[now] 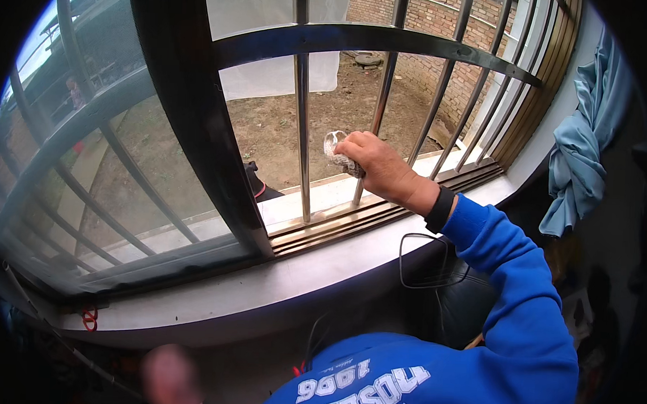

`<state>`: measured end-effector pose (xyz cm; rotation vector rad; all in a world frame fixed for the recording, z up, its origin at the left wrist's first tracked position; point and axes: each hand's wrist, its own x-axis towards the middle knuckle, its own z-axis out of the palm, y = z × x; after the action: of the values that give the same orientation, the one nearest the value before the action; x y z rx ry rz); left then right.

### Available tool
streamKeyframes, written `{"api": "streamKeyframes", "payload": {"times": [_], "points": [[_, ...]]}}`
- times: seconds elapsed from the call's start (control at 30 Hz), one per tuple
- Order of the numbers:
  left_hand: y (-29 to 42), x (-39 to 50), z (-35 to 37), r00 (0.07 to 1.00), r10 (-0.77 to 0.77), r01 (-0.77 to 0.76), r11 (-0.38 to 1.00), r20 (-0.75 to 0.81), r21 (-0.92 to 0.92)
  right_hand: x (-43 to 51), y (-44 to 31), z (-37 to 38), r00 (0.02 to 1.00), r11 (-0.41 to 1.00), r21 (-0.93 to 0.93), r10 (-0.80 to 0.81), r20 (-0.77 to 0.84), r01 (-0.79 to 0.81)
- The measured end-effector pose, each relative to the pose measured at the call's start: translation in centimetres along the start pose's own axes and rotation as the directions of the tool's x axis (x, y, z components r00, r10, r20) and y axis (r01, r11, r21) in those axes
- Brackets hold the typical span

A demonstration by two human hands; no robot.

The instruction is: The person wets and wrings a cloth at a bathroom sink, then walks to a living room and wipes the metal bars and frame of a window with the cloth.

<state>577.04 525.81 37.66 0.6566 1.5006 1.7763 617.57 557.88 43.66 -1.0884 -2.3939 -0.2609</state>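
My right hand [382,166], in a blue sleeve with a black wristband, grips a bunched grey-white cloth or scrubber [344,158]. A pale loop of it sticks out past my fingers. The hand is at a shiny metal window bar [384,96], which passes behind it and shows again below. Whether the cloth wraps right around the bar is hidden by my fingers. Beneath the hand runs the brownish metal sliding track [322,229] of the window. My left hand is out of view.
A dark-framed sliding pane [120,139] covers the left side. A flat crossbar [363,39] joins the bars. Below lies a white sill [298,274] with a red looped item [89,318]. A knotted blue curtain [580,143] hangs right. Outside is a black animal [259,185] with a red collar.
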Motion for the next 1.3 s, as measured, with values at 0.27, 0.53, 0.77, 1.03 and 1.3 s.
{"api": "streamKeyframes", "payload": {"times": [0.27,0.53,0.77,1.03,1.3], "points": [[-3.1,0.5,4.6,0.998,-0.002,-0.009,0.984,0.064,0.180,-0.3,-2.1,8.1,0.823,-0.016,0.976,0.534,0.192,-0.217],[-4.5,0.4,2.2,0.969,-0.243,0.220,0.794,-0.036,0.567,-1.7,-4.5,18.3,0.794,0.453,0.787,0.603,0.075,-0.419],[-2.4,-2.5,3.4,0.980,-0.198,0.183,0.930,0.013,0.317,-4.8,-2.5,15.8,0.900,0.825,0.366,0.422,0.111,-0.432],[-3.4,-3.9,6.7,0.999,0.013,-0.008,0.995,-0.049,0.099,-3.3,-6.7,16.9,0.988,0.745,0.652,-0.147,-0.045,0.140],[-4.2,-2.9,7.0,0.999,-0.035,0.032,0.997,0.041,0.072,-4.0,-7.4,19.4,0.923,0.888,0.433,-0.289,0.255,0.158]]}}
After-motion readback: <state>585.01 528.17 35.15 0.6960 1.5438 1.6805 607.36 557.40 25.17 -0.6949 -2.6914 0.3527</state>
